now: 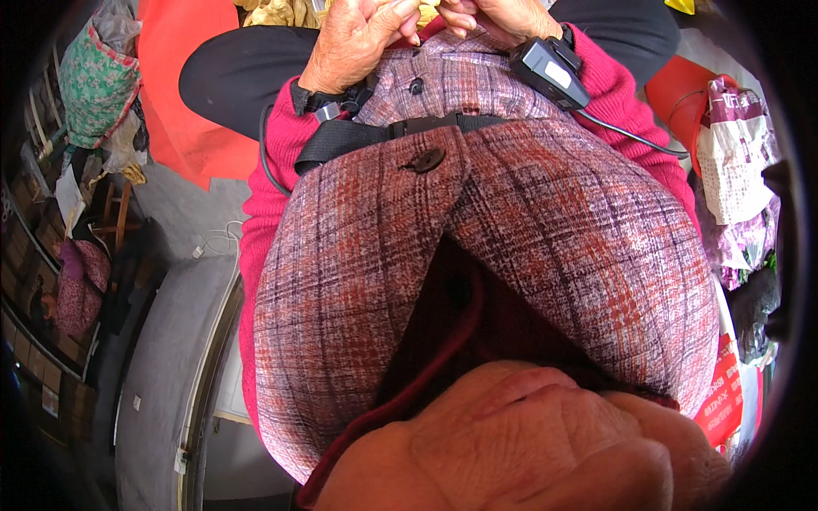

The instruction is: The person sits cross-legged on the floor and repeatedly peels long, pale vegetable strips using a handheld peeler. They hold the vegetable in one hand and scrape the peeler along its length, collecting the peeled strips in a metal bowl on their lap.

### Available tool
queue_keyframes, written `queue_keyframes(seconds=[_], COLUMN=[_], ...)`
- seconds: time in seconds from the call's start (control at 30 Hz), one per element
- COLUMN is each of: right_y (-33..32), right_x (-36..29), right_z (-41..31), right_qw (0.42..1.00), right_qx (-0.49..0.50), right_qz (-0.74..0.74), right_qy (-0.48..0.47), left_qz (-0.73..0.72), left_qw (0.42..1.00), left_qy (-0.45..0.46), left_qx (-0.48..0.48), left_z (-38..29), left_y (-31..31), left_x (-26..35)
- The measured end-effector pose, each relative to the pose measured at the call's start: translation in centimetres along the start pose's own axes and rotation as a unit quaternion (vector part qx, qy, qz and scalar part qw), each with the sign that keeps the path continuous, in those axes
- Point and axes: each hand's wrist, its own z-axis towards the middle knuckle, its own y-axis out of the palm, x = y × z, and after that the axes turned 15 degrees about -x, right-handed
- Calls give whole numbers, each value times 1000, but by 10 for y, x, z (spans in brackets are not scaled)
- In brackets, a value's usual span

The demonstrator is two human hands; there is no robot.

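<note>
Both my hands are at the top edge of the view, above my lap, close together with fingers bent. My left hand [358, 41] has its thumb pressed against the curled fingers. Beside it, my right hand [495, 16] is partly cut off by the frame edge. A small piece of pale yellow material [429, 2] shows between the fingertips, pinched from both sides; most of it is out of view. Crumpled yellow-tan sheets, like dried husks [278, 13], lie beyond my left knee. Black straps with small devices [551, 73] sit on my wrists.
A red-orange sheet [185, 96] covers the floor at left, near a green floral bag [99, 83]. On the right are a red bucket [677, 96] and a printed plastic bag [735, 153]. A white cable [220, 236] lies on the floor. Another person [83, 287] is at far left.
</note>
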Motion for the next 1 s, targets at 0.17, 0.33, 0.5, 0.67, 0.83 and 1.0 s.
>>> queue_keyframes(seconds=[0.17, 0.33, 0.5, 0.67, 0.83, 1.0], right_y=[-4, -14, -24, -24, -21, -24], right_x=[0, -4, -6, -4, -2, -5], right_z=[-2, -9, -13, -9, -5, -2], right_qw=[1000, 998, 989, 969, 906, 859], right_qx=[-1, -6, -14, -16, -16, -69], right_qz=[-21, -64, -141, -239, -408, -495], right_qy=[-8, -15, -29, -54, -110, -113], left_qz=[24, 126, 166, 218, 369, 337], left_qw=[999, 990, 985, 975, 929, 939], left_qy=[33, -22, 23, 14, 26, 71], left_qx=[10, 60, 49, 39, 21, 5], left_z=[2, -3, -3, -1, -1, 3], left_y=[-1, -3, -3, 1, 3, -1], left_x=[-2, -4, -5, 5, 11, 3])
